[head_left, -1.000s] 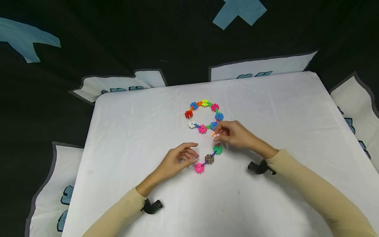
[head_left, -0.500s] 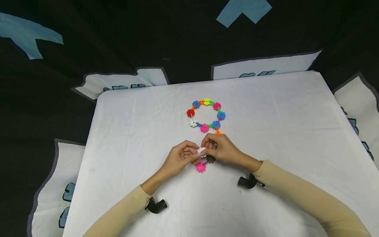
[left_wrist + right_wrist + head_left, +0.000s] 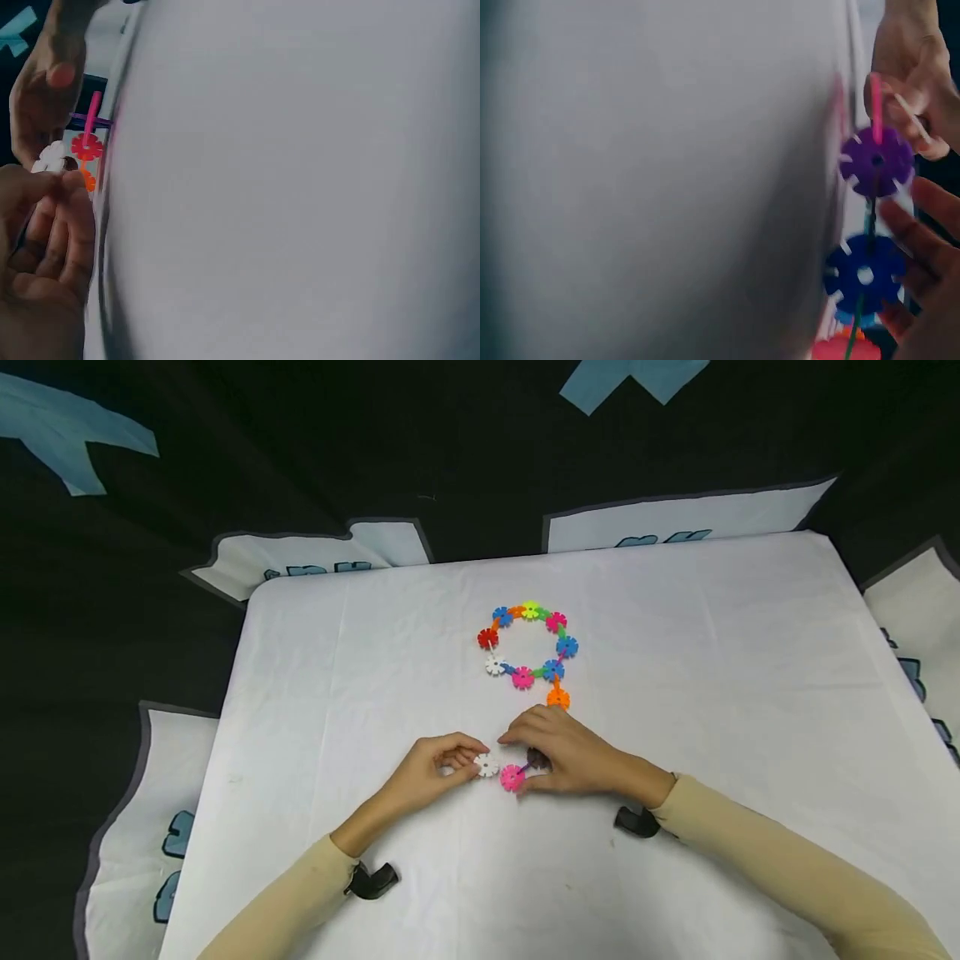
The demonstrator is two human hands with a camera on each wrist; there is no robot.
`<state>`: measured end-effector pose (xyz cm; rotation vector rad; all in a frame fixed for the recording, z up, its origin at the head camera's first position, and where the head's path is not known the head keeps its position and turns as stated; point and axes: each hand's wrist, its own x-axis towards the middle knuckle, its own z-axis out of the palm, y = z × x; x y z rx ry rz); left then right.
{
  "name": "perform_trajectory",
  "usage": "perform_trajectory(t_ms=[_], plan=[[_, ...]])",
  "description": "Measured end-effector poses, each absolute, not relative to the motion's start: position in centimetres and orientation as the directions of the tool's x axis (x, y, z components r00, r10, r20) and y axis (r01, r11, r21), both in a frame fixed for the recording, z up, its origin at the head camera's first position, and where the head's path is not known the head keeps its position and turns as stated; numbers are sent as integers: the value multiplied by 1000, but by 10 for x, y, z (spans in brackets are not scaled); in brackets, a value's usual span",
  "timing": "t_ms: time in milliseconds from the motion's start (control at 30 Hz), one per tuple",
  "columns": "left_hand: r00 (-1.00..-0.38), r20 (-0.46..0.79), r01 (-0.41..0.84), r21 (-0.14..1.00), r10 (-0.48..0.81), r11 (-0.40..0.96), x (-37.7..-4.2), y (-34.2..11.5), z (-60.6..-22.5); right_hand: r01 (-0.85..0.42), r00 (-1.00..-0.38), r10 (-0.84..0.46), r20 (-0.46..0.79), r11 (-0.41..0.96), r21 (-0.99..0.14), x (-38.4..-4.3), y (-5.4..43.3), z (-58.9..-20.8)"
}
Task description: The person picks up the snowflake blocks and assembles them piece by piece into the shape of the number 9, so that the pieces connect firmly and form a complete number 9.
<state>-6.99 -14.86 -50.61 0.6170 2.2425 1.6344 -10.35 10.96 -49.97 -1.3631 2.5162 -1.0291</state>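
My left hand pinches a white notched disc between thumb and fingertips, just left of a pink notched disc. The pink disc is joined by an edge-on purple disc to a dark brown-grey disc. Over this short chain reaches my right hand, thumb and fingers spread apart; its palm hides part of the chain. In the right wrist view a purple disc and a blue disc stand close beside its fingers. Whether the fingers touch them is unclear.
Beyond the hands, a ring of linked discs, including a red disc and a yellow disc, lies on the white tablecloth. An orange disc hangs off its near right side. A black curtain rises behind the table.
The right hand brought the white disc down from below the ring to the left hand, which now holds it. The right hand then let go and spread over the chain; the left moved slightly left.
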Motion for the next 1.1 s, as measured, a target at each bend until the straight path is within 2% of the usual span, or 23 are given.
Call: perform_trajectory(t_ms=[67, 167, 300, 533, 833, 1100], plan=[[-844, 54, 267, 905, 533, 331, -68, -153, -510, -778, -532, -824, 197, 383, -497, -103, 110, -502], [-806, 117, 361, 874, 580, 326, -69, -154, -515, -803, -510, -845, 158, 403, -440, -104, 108, -503], [-781, 146, 392, 871, 607, 295, -71, -151, -516, -774, -538, -832, 134, 425, -469, -106, 108, -502], [-782, 142, 385, 875, 607, 292, -69, -151, -514, -720, -557, -822, 121, 405, -564, -107, 109, -503], [-726, 228, 485, 838, 649, 248, -70, -150, -515, -715, -554, -823, 126, 392, -579, -109, 110, -504], [-717, 177, 427, 876, 674, 224, -72, -143, -521, -732, -545, -830, 123, 398, -553, -106, 107, -506]])
